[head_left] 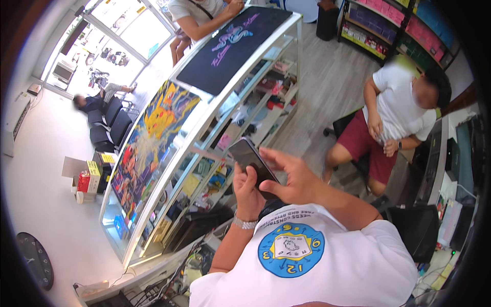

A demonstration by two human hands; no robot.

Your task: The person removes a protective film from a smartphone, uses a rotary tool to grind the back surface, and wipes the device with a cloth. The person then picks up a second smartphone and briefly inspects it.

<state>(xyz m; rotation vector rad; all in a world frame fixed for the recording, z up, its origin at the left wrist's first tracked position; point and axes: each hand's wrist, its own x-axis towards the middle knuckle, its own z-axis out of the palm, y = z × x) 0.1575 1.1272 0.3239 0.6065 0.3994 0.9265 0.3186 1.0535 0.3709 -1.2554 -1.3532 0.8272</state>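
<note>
A dark smartphone [249, 153] is held tilted in front of my chest, its glossy face looking dark. My left hand [247, 195] grips it from the left, the thumb lying across its face; a metal watch band [245, 223] circles that wrist. On the phone's right side, my right hand [299, 180] has its fingers apart. The right thumb overlaps the phone's lower part, and the index finger is close to its right edge. Whether those right fingertips touch the phone, I cannot tell.
A long glass display counter [204, 110] with full shelves runs along the left. To the right, a seated person [399, 107] holds something small. Another person [197, 18] stands behind the counter's far end. Cables [161, 286] crowd the near desk; an office chair [417, 230] stands right.
</note>
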